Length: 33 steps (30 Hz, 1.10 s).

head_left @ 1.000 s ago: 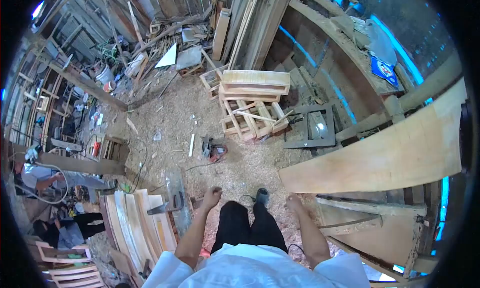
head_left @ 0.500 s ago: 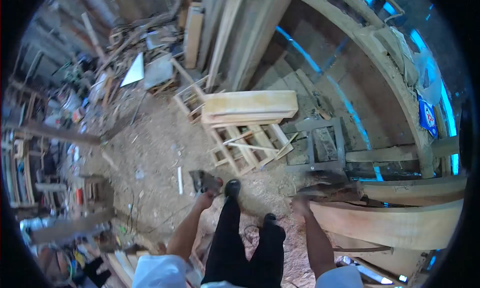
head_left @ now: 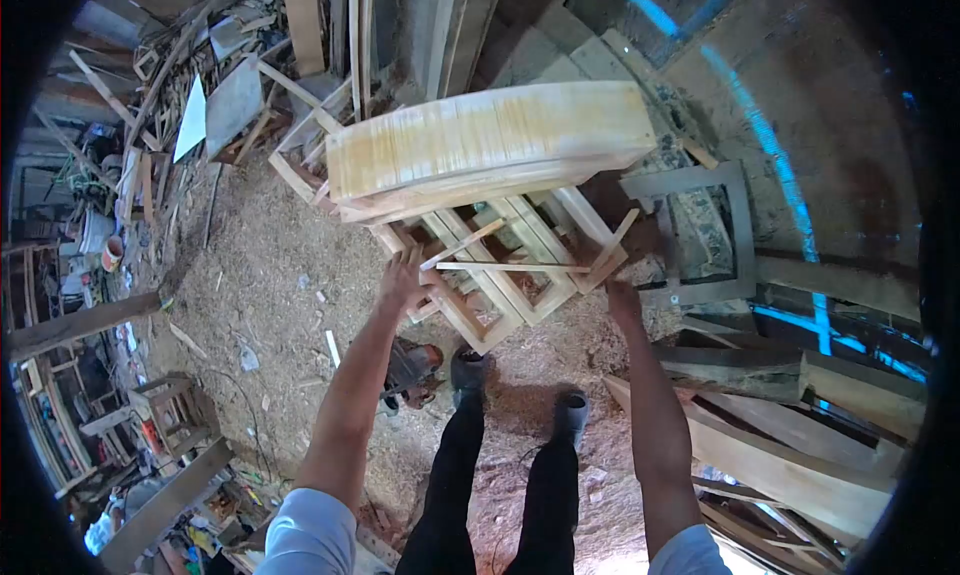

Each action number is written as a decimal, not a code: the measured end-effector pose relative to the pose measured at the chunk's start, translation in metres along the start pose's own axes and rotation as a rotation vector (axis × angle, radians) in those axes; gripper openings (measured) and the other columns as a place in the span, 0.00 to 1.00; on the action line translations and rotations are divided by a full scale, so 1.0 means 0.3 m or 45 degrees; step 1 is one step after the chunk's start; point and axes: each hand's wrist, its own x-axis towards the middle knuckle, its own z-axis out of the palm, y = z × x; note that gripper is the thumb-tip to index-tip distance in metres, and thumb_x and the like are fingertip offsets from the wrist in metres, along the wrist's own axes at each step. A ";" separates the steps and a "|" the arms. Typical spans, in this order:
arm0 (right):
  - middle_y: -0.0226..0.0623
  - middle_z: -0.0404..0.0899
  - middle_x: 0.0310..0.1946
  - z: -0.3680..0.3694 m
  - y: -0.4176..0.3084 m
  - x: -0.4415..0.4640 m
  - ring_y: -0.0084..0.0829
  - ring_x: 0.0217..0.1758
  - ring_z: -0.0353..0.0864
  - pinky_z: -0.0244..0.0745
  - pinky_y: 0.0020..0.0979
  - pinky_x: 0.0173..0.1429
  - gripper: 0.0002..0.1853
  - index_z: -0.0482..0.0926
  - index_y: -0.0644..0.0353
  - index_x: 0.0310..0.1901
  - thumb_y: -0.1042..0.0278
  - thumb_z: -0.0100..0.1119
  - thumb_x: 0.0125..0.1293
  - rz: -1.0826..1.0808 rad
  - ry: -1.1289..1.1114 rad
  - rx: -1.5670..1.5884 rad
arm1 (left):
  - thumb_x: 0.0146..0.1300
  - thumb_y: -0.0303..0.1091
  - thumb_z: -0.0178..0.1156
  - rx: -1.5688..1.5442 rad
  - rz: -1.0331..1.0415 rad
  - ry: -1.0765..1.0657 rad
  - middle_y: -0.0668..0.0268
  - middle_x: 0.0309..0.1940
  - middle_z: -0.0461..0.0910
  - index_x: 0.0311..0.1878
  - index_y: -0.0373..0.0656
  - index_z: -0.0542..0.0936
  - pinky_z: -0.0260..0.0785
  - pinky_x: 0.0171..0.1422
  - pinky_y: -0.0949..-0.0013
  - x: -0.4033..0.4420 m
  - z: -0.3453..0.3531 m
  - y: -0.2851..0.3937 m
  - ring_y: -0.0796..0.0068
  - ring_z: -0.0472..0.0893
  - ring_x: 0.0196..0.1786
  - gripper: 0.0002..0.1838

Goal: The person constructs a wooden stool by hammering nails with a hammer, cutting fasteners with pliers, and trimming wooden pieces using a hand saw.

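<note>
A slatted wooden frame (head_left: pixel 510 300) lies tilted on the ground ahead of me, with thin loose strips across it. Behind and partly over it rests a long, pale wooden block (head_left: pixel 490 140) with a curved top edge. My left hand (head_left: pixel 403 277) is at the frame's left rail, fingers stretched forward and apart; I cannot tell whether it touches. At the frame's right corner, beside a short strip (head_left: pixel 608 253), is my right hand (head_left: pixel 622 300), its fingers mostly hidden. A dark power tool with an orange-brown part (head_left: pixel 410 367) sits on the floor below my left forearm.
Wood shavings cover the floor (head_left: pixel 270 265). Curved planks (head_left: pixel 780 455) are stacked at the right, beside a grey rectangular frame (head_left: pixel 740 230). Scrap wood and a white sheet (head_left: pixel 190 120) lie at the back left. A small wooden stool (head_left: pixel 170 410) stands at the left.
Both hands have moved forward to the slatted frame, the left from beside the power tool, the right from near the planks. The view has come closer to the frame.
</note>
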 end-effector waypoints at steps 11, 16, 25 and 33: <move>0.32 0.73 0.29 -0.037 -0.303 -0.034 0.27 0.26 0.75 0.74 0.33 0.28 0.16 0.72 0.59 0.42 0.53 0.54 0.68 0.451 -0.077 0.842 | 0.59 0.43 0.62 -0.067 0.164 -0.225 0.50 0.45 0.76 0.60 0.40 0.66 0.73 0.54 0.56 0.029 -0.013 0.090 0.55 0.77 0.51 0.30; 0.31 0.75 0.18 -0.344 -0.433 -0.362 0.26 0.14 0.72 0.66 0.29 0.16 0.13 0.75 0.61 0.39 0.58 0.51 0.69 0.431 -0.092 0.904 | 0.49 0.44 0.73 -0.682 -0.029 -0.338 0.49 0.43 0.80 0.62 0.41 0.65 0.75 0.54 0.59 -0.336 -0.382 0.262 0.59 0.81 0.50 0.40; 0.32 0.68 0.16 -0.898 -0.824 -0.830 0.25 0.13 0.68 0.61 0.30 0.15 0.22 0.73 0.64 0.42 0.48 0.50 0.69 0.071 -0.066 0.636 | 0.64 0.57 0.52 -0.492 -0.066 0.032 0.43 0.32 0.81 0.44 0.36 0.81 0.71 0.45 0.51 -0.891 -0.816 0.539 0.45 0.82 0.40 0.28; 0.29 0.64 0.18 -1.254 -0.895 -1.140 0.22 0.15 0.63 0.60 0.27 0.16 0.23 0.69 0.61 0.37 0.43 0.46 0.71 -0.226 -0.353 0.658 | 0.65 0.62 0.46 -0.557 -0.368 0.420 0.46 0.27 0.80 0.36 0.41 0.82 0.69 0.42 0.50 -1.455 -1.135 0.987 0.45 0.81 0.37 0.31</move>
